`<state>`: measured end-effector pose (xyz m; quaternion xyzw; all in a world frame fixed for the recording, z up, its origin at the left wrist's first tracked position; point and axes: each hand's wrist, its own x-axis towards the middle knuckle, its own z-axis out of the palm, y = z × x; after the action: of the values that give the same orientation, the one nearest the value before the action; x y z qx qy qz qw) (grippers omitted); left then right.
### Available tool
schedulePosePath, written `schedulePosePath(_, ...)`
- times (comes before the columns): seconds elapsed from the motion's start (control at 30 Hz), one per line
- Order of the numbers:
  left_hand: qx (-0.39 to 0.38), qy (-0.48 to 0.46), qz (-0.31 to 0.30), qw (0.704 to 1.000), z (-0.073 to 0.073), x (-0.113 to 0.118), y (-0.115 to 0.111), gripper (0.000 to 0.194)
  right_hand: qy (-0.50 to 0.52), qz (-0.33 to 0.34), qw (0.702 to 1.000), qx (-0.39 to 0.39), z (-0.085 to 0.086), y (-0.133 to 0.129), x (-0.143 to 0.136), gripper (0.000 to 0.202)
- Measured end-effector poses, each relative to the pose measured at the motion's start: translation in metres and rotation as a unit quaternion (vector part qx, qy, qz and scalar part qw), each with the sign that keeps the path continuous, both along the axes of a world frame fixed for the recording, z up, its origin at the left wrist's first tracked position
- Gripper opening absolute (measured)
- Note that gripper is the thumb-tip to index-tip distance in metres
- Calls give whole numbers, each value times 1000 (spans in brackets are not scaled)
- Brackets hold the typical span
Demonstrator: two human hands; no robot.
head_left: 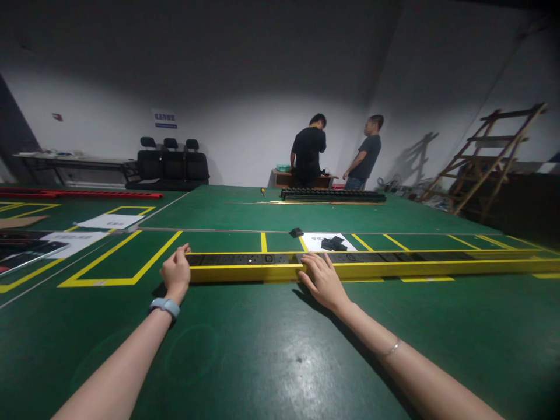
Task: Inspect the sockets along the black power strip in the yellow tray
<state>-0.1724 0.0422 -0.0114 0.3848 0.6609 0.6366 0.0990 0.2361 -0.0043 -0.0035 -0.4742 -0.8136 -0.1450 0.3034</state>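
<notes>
A long yellow power strip (245, 273) with black sockets along its upper face lies across the green table in front of me. My left hand (175, 271) is closed around its left end, fingers curled in; the fingertips are partly hidden. Farther right, my right hand (322, 280) rests on the strip with fingers spread over its top and the thumb against the near side. Just beyond the strip, several small black parts (335, 244) lie on a white paper sheet (310, 242). A single black piece (296, 232) sits beside that sheet.
Black rails (332, 195) and a yellow-handled screwdriver (263, 191) lie at the table's far side. Red rails (83, 194), paper labels (111, 221) and dark panels (26, 251) occupy the left. Two people (308, 149) stand beyond; a wooden ladder (492, 153) leans at right.
</notes>
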Motion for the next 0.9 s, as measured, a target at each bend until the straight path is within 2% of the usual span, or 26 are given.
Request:
schedulePosePath(0.27, -51, 11, 26, 998, 8, 7, -6, 49, -35, -24, 999, 16, -2, 0, -2, 45)
schedulePosePath(0.7, -36, 2, 21, 999, 6, 6, -5, 49, -22, -80, 996, 26, 0, 1, 3, 39)
schedulePosePath(0.9, -44, 17, 23, 999, 6, 5, -6, 49, -47, -40, 998, 17, -2, 2, 3, 40)
